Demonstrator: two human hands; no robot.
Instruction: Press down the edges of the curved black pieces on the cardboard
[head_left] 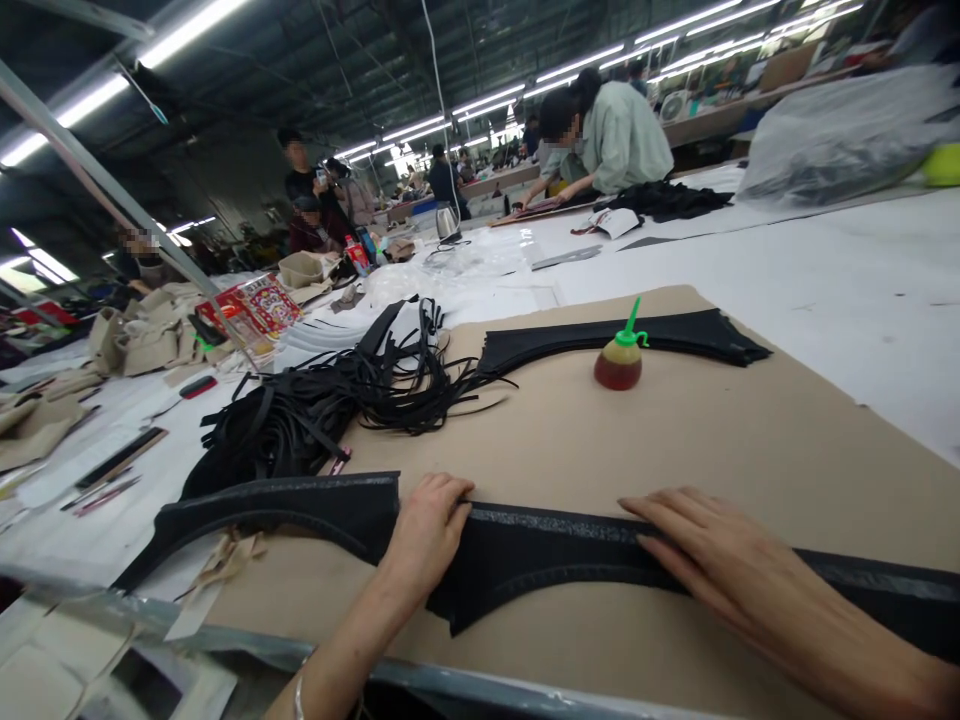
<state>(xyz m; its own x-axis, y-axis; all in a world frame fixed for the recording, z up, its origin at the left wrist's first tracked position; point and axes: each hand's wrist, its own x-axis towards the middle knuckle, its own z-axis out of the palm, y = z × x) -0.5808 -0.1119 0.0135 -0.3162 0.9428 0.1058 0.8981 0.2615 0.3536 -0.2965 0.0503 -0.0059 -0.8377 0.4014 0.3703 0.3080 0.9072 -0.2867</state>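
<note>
Two black curved fabric pieces lie near the front of the table. My left hand (429,525) is between them, its bent fingers and thumb closed on the left end of the middle black fabric piece (540,548). A shiny grey strip runs along that piece's upper edge. My right hand (712,545) rests on the same piece further right, fingers stretched out flat over the edge. The left black piece (300,500) extends to the table's front edge. Part of another black strip (885,585) shows beyond my right wrist.
A squeeze bottle (619,365) of amber liquid with a green nozzle stands before a stack of black pieces (675,335). Black strips (300,410) are heaped at left on brown board (787,430). A co-worker (622,130) bends over the table's far side.
</note>
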